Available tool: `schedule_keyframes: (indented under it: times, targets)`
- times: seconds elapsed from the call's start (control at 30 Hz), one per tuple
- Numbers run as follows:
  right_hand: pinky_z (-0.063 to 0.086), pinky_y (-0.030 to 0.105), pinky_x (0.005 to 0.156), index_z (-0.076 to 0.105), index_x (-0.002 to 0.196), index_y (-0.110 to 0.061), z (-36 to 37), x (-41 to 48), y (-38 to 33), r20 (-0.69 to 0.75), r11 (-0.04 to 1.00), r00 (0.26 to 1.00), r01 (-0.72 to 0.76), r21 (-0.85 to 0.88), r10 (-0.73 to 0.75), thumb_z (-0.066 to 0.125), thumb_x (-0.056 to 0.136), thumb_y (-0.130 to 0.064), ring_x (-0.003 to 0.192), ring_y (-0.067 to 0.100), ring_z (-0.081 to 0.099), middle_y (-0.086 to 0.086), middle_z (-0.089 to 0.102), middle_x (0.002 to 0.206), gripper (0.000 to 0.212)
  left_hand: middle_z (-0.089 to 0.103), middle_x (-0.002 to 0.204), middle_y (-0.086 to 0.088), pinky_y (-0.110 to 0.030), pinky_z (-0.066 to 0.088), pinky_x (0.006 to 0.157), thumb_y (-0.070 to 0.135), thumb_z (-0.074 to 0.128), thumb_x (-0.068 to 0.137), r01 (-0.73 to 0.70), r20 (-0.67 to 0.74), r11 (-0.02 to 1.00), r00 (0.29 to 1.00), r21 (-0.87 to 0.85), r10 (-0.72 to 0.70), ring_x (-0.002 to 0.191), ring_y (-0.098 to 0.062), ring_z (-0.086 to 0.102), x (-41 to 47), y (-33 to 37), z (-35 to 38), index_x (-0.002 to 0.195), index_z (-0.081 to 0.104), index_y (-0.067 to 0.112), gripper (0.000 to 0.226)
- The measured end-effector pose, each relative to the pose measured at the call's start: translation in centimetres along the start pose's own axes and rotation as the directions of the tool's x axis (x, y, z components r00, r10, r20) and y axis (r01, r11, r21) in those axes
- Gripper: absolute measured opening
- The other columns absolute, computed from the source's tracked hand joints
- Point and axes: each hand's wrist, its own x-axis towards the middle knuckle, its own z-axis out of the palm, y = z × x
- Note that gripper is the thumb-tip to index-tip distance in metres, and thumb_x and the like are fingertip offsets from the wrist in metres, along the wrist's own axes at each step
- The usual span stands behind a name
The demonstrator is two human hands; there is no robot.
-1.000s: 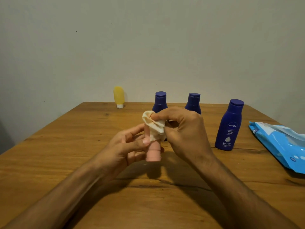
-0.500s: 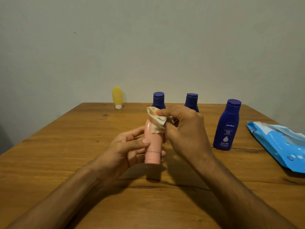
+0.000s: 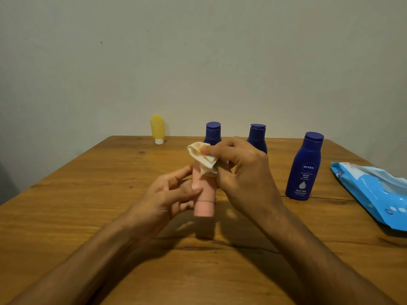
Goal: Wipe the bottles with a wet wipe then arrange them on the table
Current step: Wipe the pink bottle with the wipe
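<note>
The left hand (image 3: 169, 194) grips the pink bottle (image 3: 204, 194) low on its body, thumb across the front and fingers curled behind, cap end pointing down. The bottle is upright near the middle of the wooden table (image 3: 88, 194), and the shadow beneath suggests it is just clear of the surface. The right hand (image 3: 242, 172) pinches a crumpled wet wipe (image 3: 202, 159) between thumb and fingers and presses it over the bottle's upper end. Seen from the pink bottle, a yellow bottle (image 3: 157, 128) stands at 11 o'clock by the far edge. A first blue bottle (image 3: 213, 133) stands at 12 o'clock and a second blue bottle (image 3: 257, 135) at 1 o'clock, both partly behind the right hand. A labelled blue bottle (image 3: 305, 168) stands at 2 o'clock, and a blue wipe pack (image 3: 374, 194) lies at 3 o'clock. As to handling, the pink bottle looks small, light and smooth, of plastic that probably yields slightly when squeezed. Dampened, it may turn slippery, so the surest hold is around the lower body just above the cap's shoulder, where the ridge would check a slide. The wipe is limp and needs finger pressure behind it to follow the curve. The cap's flat face seems the stable end for setting down.
</note>
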Motion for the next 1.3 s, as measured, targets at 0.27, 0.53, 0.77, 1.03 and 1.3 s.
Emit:
schedule_keyframes:
  times: [0.27,0.53,0.77,1.03,1.3]
  targets:
    - [0.048,0.011,0.075,0.069,0.109,-0.020,0.0,0.0,-0.9,0.196,0.977,0.969,-0.177,0.119,0.151,0.068,0.082,-0.007,0.096,0.003,0.057,-0.007,0.066,0.109,0.030,0.068,0.121,-0.018,-0.042,0.060,0.083,0.005,0.060,0.081,-0.101,-0.198,0.971,0.978,-0.215,0.058,0.107,-0.031,0.069,0.3,0.6,-0.6,0.141,0.046,0.012,0.062]
    - [0.053,0.018,0.078,0.070,0.106,-0.023,0.0,0.0,-0.7,0.160,0.926,0.931,-0.350,0.144,0.327,0.067,0.082,-0.006,0.092,0.003,0.060,-0.008,0.068,0.105,0.029,0.067,0.120,-0.024,-0.039,0.061,0.078,0.000,0.057,0.080,-0.092,-0.230,0.926,0.973,-0.366,0.006,0.110,-0.032,0.067,0.3,1.1,-1.0,0.135,0.049,0.003,0.055]
    - [0.045,0.005,0.057,0.069,0.106,-0.026,0.0,0.2,0.0,0.038,0.897,0.921,-0.386,0.216,0.387,0.070,0.081,-0.011,0.077,-0.009,0.056,-0.028,0.055,0.084,0.030,0.071,0.112,-0.017,-0.038,0.062,0.074,0.000,0.060,0.075,-0.103,-0.274,0.951,0.961,-0.293,0.019,0.098,-0.028,0.072,0.2,1.1,-0.7,0.133,0.051,0.005,0.058]
    - [0.052,0.015,0.075,0.070,0.106,-0.022,0.3,0.0,-0.6,0.206,0.951,0.954,-0.254,0.175,0.217,0.068,0.083,-0.008,0.093,0.003,0.060,-0.009,0.067,0.105,0.027,0.067,0.122,-0.017,-0.038,0.062,0.069,0.002,0.063,0.071,-0.095,-0.305,0.961,0.952,-0.260,0.012,0.098,-0.029,0.072,0.0,1.0,-0.5,0.139,0.047,0.012,0.070]
    - [0.056,0.023,0.078,0.073,0.099,-0.024,-0.1,0.2,0.1,0.270,0.903,0.936,-0.304,0.302,0.225,0.072,0.079,-0.008,0.092,0.003,0.064,-0.011,0.070,0.098,0.025,0.067,0.123,-0.011,-0.033,0.062,0.076,0.009,0.068,0.065,-0.112,-0.298,0.994,0.949,-0.005,0.105,0.110,-0.025,0.067,0.1,0.7,-0.5,0.144,0.042,0.017,0.084]
